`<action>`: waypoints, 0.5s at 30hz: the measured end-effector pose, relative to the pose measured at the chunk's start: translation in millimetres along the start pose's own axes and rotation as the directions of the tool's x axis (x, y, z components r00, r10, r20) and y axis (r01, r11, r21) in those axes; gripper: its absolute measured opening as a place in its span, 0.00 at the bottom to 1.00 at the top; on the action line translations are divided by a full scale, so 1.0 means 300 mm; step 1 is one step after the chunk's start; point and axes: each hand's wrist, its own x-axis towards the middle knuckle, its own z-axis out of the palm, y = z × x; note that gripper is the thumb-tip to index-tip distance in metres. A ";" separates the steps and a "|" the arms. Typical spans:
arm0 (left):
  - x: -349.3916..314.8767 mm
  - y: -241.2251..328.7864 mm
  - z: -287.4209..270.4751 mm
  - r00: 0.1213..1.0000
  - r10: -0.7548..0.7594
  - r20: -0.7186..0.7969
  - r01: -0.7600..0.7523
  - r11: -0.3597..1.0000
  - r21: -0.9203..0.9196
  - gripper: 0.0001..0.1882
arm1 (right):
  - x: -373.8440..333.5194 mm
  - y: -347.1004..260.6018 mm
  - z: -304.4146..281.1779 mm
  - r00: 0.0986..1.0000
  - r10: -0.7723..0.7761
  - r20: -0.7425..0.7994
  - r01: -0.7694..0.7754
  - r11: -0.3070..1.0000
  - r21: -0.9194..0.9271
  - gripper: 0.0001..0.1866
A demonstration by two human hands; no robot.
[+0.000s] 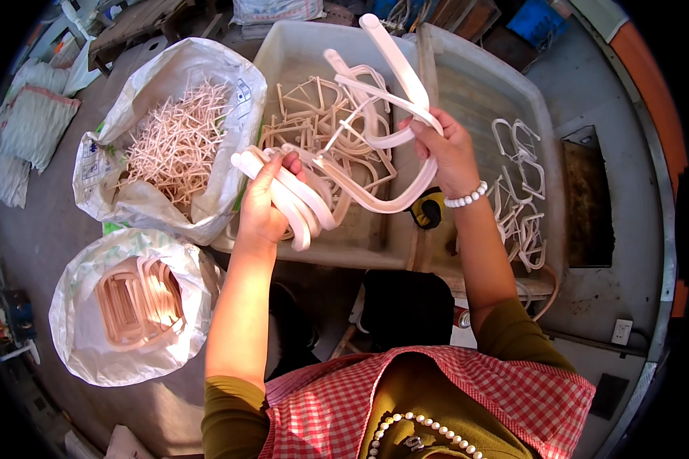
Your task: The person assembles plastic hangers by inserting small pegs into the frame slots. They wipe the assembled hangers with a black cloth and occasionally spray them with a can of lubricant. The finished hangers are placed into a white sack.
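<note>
No words or numbers are showing clearly enough for reading. Blue print is marking the white sack (pixel 98 195) that is holding the thin pink sticks (pixel 180 141): a small boxed mark (pixel 243 92) is standing near its right rim, and a fainter blue patch (pixel 92 163) is spreading over its left side. Both are staying unreadable, being too small and creased.

Left of the plastic tubs (pixel 302 50), a sack (pixel 103 183) holding sticks (pixel 180 138) stands behind another sack (pixel 80 336) holding bent strips (pixel 126 306).
</note>
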 end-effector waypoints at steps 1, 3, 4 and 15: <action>0.000 -0.001 0.000 1.000 0.016 -0.017 -0.015 0.999 0.030 0.14 | -0.006 -0.016 0.005 1.000 0.010 0.000 -0.010 0.999 -0.040 0.13; -0.007 -0.012 0.012 0.999 0.039 0.021 -0.041 0.993 0.106 0.14 | -0.029 -0.039 0.026 1.000 0.029 -0.003 -0.029 0.993 -0.118 0.12; -0.014 -0.018 0.024 0.998 0.042 0.040 -0.047 0.990 0.136 0.14 | -0.039 -0.039 0.030 0.998 0.061 0.016 -0.058 0.988 -0.143 0.14; -0.028 -0.031 0.065 0.998 -0.006 0.068 -0.004 0.990 0.141 0.18 | -0.102 0.026 0.098 0.967 0.194 0.165 -0.151 0.958 -0.243 0.18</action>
